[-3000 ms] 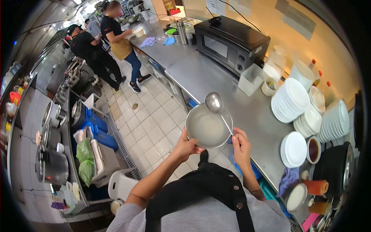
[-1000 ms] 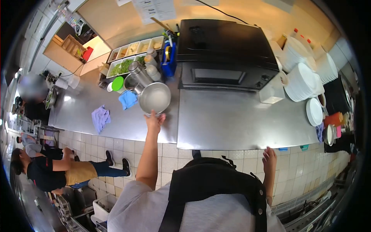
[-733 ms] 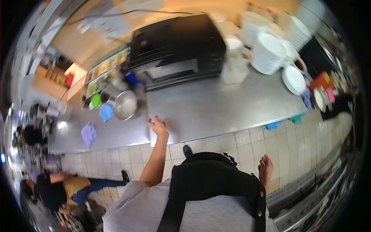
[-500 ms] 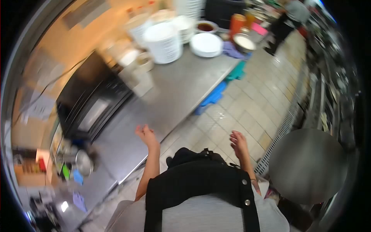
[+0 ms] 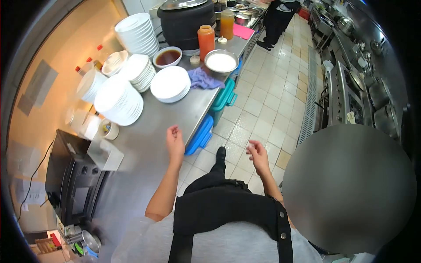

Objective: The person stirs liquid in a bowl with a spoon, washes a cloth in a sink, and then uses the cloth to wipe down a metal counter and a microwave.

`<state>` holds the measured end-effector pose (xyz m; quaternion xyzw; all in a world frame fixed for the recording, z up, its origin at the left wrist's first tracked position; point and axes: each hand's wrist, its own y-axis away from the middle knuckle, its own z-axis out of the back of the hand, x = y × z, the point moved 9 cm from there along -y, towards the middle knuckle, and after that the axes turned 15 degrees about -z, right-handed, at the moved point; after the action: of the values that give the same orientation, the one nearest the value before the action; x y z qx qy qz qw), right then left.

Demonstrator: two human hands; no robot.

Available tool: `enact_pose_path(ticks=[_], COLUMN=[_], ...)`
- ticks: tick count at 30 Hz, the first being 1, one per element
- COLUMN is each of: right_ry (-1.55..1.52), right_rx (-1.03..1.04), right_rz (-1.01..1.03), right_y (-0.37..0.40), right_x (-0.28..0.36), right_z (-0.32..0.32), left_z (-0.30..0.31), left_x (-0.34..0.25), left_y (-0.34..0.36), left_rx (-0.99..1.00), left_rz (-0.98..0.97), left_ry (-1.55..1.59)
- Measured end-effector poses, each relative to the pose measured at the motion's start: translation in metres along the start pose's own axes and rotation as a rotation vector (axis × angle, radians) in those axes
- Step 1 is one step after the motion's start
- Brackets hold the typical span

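Above the near edge of the steel counter (image 5: 142,147), my left hand (image 5: 176,144) is empty, its fingers loosely bent. My right hand (image 5: 258,156) hangs over the tiled floor, also empty, with slightly curled fingers held apart. Nearest the left hand are a blue lidded bin (image 5: 200,135) below the counter edge and a small stack of white plates (image 5: 170,84). Behind those stand a bowl of dark liquid (image 5: 168,57), a metal bowl of white contents (image 5: 222,61) and a crumpled purple cloth (image 5: 202,79).
Taller plate stacks (image 5: 118,101) line the wall side, near a black oven-like appliance (image 5: 76,184). A green bin (image 5: 223,98) sits under the counter. Another person (image 5: 278,19) stands far up the aisle. Stoves (image 5: 344,98) run along the right. A blurred grey round patch hides the lower right.
The view has moved forward along the counter and turned, bringing the plates, bowls and bins closer. A dark shoe now shows stepping ahead. Both hands stay empty.
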<state>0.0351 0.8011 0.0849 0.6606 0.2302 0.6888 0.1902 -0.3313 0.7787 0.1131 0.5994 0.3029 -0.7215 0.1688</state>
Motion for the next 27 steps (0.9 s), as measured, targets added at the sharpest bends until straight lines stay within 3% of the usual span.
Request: enact_pose_path(ticks=[2,9,14,21,27], right_ry=[0.051,-0.143,-0.023,0.496,0.579], right_rx=[0.01,0.231,0.32,0.254,0.3], right_rz=[0.115,-0.094,-0.125,0.224,0.112], right_y=[-0.05,-0.241,-0.317,-0.362,-0.441], right_x=[0.054,0.183,0.227,0.3,0.344], right_z=[-0.007,-0.06,-0.082,-0.064,-0.006], left_z=[-0.047,-0.188,-0.249,-0.294,-0.389], left_x=[-0.002,0.012,0.042,0.036,0.007], left_y=[-0.038,-0.155,-0.203,-0.195,-0.207], left_rx=[0.079,0.251,0.194,0.049,-0.065], left_rz=[0.007,0.085,0.217,0.464,0.476], left_ry=[0.014,0.042,0.008,0.225,0.362])
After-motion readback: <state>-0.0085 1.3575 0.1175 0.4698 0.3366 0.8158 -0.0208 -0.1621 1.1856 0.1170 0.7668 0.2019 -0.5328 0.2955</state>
